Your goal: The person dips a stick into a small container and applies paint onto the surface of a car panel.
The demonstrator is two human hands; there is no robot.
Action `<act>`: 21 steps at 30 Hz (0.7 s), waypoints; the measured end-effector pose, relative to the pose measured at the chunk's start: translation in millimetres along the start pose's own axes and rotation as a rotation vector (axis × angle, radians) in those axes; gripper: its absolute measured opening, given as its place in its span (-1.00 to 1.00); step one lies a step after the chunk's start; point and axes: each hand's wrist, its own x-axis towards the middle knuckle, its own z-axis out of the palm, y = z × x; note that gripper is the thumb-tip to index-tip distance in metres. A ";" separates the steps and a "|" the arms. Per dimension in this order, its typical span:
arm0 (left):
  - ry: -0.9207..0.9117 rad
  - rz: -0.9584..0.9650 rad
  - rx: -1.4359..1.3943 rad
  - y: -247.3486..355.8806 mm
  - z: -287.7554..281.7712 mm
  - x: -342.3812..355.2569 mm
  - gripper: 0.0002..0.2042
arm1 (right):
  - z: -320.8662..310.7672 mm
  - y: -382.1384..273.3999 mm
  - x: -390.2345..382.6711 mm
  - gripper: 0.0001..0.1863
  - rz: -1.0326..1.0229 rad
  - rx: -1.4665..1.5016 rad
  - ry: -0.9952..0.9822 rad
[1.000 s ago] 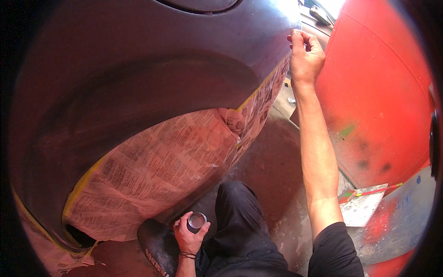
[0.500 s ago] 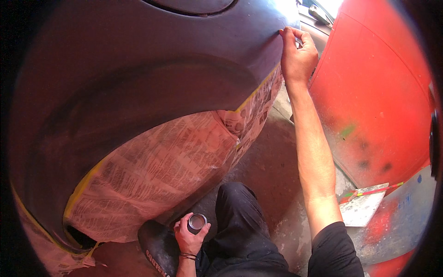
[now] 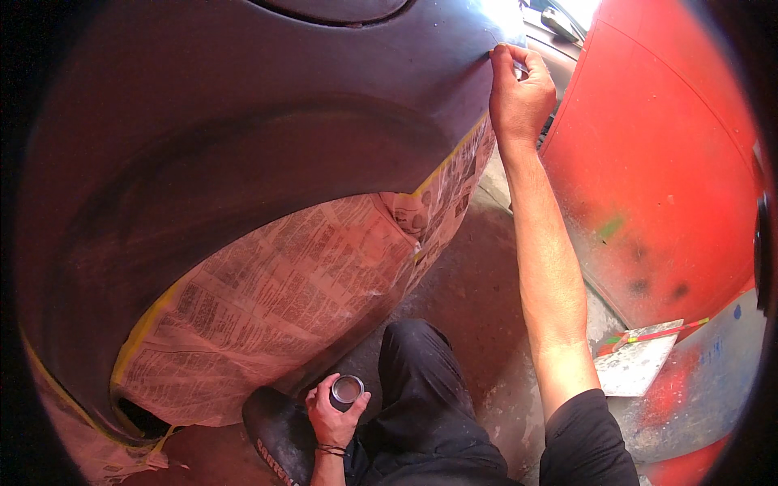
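Note:
Low in the middle, my left hand [image 3: 331, 417] is wrapped round a small dark round cup [image 3: 347, 390] with a pale rim, held upright beside my knee. My right arm reaches up to the far right of a dark, matte car body panel [image 3: 243, 73]. There my right hand [image 3: 523, 93] is closed in a pinch, fingertips at the panel's surface. A very thin line shows just above those fingertips; what the pinch holds is too small to make out. Below the panel, masking newspaper [image 3: 267, 304] covers the wheel opening, edged with yellow tape [image 3: 150, 324].
A large red panel [image 3: 656, 162] stands to the right of my right arm. Below it lies a speckled white board [image 3: 640, 368] with a red and yellow stick, beside a grey paint-marked sheet [image 3: 697, 405]. A round-cornered flap [image 3: 340, 10] sits at the panel's top.
My right hand has shifted very slightly up and to the left along the panel, still pinched. The left hand and its cup have stayed put.

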 end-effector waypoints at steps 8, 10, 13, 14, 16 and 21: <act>0.033 0.039 0.021 -1.2 0.2 -0.1 -0.30 | 1.0 -5.3 -0.8 -0.69 -0.010 -0.015 0.005; 0.006 0.005 -0.007 -1.9 0.8 -0.7 -0.28 | -0.5 -5.4 -2.5 -0.70 0.004 -0.011 -0.005; -0.002 0.005 -0.006 -0.9 0.9 -0.4 -0.28 | 0.1 -3.4 -3.3 -0.72 -0.020 0.012 -0.001; -0.001 0.006 -0.007 -1.1 1.3 -0.5 -0.28 | 0.0 -2.8 -3.0 -0.72 -0.021 0.012 -0.001; 0.000 0.007 -0.006 -1.5 1.0 -0.4 -0.28 | 0.0 -3.8 -3.4 -0.74 -0.008 0.002 -0.012; 0.003 0.019 -0.014 -2.1 1.1 -0.1 -0.28 | -1.4 -4.1 -2.1 -0.75 0.003 0.001 -0.030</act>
